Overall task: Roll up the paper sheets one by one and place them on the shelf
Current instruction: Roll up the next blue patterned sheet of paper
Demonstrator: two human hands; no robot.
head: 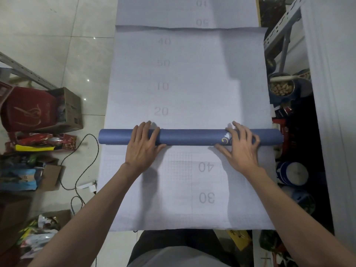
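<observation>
A blue paper roll (192, 137) lies crosswise on white gridded sheets (188, 79) spread over the floor, with faint numbers printed on them. My left hand (143, 144) rests flat on the roll's left part, fingers straight. My right hand (240, 145) presses on the roll's right part with spread fingers, next to a small printed pattern on the blue face. The unrolled part of the sheet stretches away from the roll. Another white sheet (192, 193) lies under my forearms, and a further one (185, 12) overlaps at the far end.
Cardboard boxes and a red bag (28, 110) sit at the left with snack packets (40, 143) and a black cable (84, 162). A metal shelf frame (283, 29), a tin of nuts (282, 87) and blue-white containers (292, 172) crowd the right side beside a white wall.
</observation>
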